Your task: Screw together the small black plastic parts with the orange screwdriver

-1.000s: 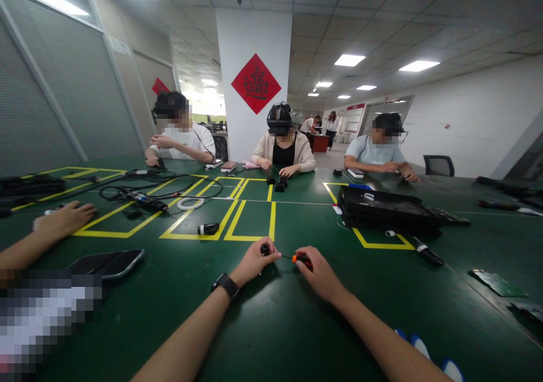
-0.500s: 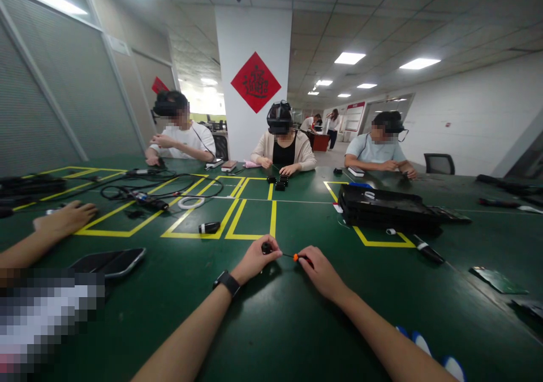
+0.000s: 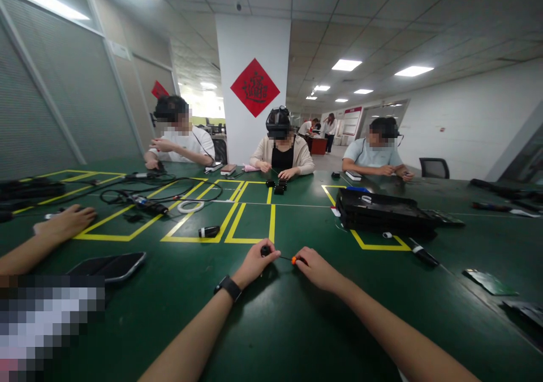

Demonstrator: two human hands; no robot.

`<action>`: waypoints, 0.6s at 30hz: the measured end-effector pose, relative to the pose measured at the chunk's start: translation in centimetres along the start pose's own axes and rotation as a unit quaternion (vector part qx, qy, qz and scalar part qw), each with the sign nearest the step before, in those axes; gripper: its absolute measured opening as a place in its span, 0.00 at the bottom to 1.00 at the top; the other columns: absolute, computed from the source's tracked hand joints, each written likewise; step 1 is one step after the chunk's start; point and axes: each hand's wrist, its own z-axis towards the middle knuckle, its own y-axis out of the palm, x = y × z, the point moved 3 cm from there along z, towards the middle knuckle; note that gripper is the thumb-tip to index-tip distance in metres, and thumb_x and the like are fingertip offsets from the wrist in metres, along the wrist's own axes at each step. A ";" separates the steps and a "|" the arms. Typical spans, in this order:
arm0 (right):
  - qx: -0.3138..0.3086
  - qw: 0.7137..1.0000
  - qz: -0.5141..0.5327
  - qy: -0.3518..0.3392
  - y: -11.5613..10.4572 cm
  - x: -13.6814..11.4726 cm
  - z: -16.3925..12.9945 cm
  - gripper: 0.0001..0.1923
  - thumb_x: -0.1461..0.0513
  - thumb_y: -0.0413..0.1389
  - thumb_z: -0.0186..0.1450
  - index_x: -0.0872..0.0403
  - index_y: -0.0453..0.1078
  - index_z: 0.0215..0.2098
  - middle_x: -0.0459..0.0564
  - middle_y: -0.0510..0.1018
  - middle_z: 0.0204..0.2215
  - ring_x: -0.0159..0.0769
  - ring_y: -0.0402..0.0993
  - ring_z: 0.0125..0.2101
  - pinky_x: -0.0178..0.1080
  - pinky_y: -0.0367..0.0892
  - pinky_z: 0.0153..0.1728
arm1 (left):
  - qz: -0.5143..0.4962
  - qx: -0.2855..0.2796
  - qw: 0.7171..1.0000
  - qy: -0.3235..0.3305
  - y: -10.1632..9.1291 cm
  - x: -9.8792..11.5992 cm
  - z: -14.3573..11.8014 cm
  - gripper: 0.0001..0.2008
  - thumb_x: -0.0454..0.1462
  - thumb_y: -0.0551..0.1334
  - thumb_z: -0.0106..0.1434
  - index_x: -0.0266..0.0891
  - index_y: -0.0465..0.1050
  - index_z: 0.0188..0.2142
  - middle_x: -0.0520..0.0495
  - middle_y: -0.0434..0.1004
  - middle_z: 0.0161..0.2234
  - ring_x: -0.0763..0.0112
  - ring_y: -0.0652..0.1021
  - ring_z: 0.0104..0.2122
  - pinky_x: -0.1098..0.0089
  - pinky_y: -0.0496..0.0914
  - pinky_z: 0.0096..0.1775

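Note:
Just above the green tabletop, my left hand [image 3: 251, 267] is closed around a small black part [image 3: 265, 250] with a rounded end. A dark watch is on that wrist. Facing it, my right hand [image 3: 317, 267] grips the handle of a screwdriver [image 3: 294, 260] with an orange collar. Its thin dark shaft points left and reaches the fingertips of my left hand. Whether the tip sits in the black part cannot be made out. Fingers cover most of the handle and much of the part.
A stack of black trays [image 3: 382, 215] lies to the right. A black cylindrical object [image 3: 209, 232] rests inside yellow tape marks. Cables [image 3: 148, 204] and a phone-like dark slab [image 3: 108, 267] lie left, near another person's hand [image 3: 70, 222]. Several co-workers sit opposite.
The camera view has shifted slightly, moving the scene a little down. My right hand's fingers have turned a little around the screwdriver handle. Both hands keep their hold.

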 end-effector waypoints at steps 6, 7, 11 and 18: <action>0.079 0.997 0.016 0.017 0.6 -0.3 -1.0 0.11 0.59 0.47 0.62 0.54 0.67 0.39 0.50 0.70 0.35 0.36 0.64 0.37 0.38 0.60 0.40 | -0.012 -0.010 1.000 0.014 0.0 -0.1 0.1 0.10 0.42 0.61 0.52 0.36 0.68 0.28 0.51 0.71 0.28 0.72 0.71 0.30 0.71 0.64 0.35; 0.093 0.996 0.016 0.007 0.7 -0.5 -1.4 0.11 0.59 0.46 0.63 0.54 0.67 0.39 0.50 0.70 0.36 0.36 0.64 0.38 0.38 0.60 0.41 | -0.013 -0.010 1.000 0.014 0.0 -0.2 0.2 0.10 0.42 0.61 0.52 0.36 0.68 0.29 0.50 0.70 0.28 0.72 0.71 0.30 0.71 0.64 0.35; 0.082 0.996 0.028 -0.028 0.5 -0.7 -2.2 0.14 0.60 0.41 0.66 0.53 0.67 0.38 0.50 0.70 0.36 0.35 0.64 0.40 0.39 0.59 0.43 | -0.006 -0.014 1.000 0.012 -0.1 -0.4 0.2 0.10 0.41 0.62 0.52 0.36 0.68 0.29 0.50 0.70 0.28 0.72 0.71 0.30 0.71 0.64 0.35; 0.093 0.994 0.051 -0.015 0.0 -0.5 -2.2 0.09 0.62 0.48 0.62 0.53 0.65 0.40 0.49 0.69 0.38 0.35 0.64 0.40 0.38 0.60 0.42 | 0.002 -0.026 1.000 0.002 -0.1 0.2 0.0 0.11 0.43 0.60 0.53 0.36 0.67 0.30 0.50 0.70 0.29 0.73 0.70 0.30 0.71 0.64 0.35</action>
